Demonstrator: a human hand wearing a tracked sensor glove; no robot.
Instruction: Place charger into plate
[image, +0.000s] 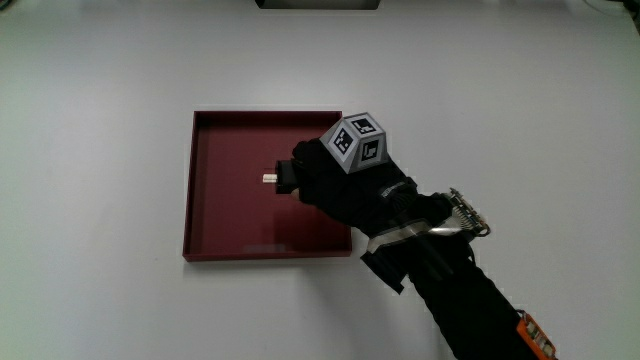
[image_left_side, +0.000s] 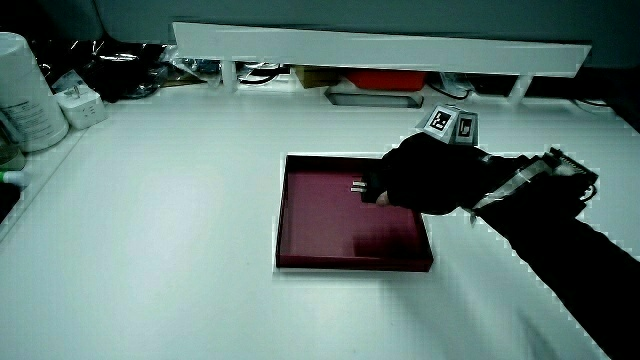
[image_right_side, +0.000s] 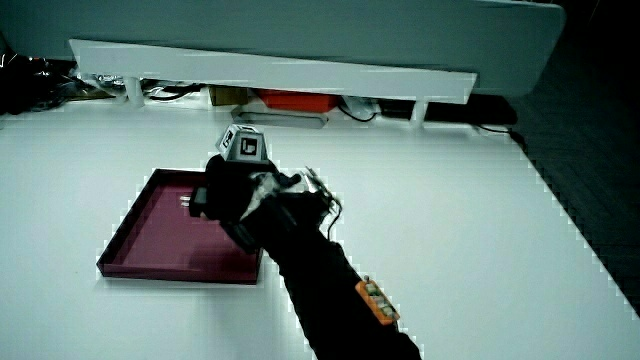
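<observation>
A dark red square plate (image: 220, 215) (image_left_side: 320, 230) (image_right_side: 150, 235) with a low rim lies on the white table. The gloved hand (image: 305, 180) (image_left_side: 385, 185) (image_right_side: 215, 200) reaches over the plate's inside, and its fingers are curled around a small dark charger (image: 287, 178). Only the charger's metal prongs (image: 270, 178) (image_left_side: 358, 186) (image_right_side: 186, 201) stick out past the fingertips, over the plate's floor. The glove hides most of the charger body. Whether the charger touches the plate's floor cannot be told. The patterned cube (image: 356, 142) sits on the back of the hand.
A low white partition (image_left_side: 380, 48) (image_right_side: 270, 62) runs along the table's edge farthest from the person, with cables and a red item (image_left_side: 385, 78) under it. In a side view a white cylindrical container (image_left_side: 25, 92) and a white adapter (image_left_side: 80, 103) stand near that edge.
</observation>
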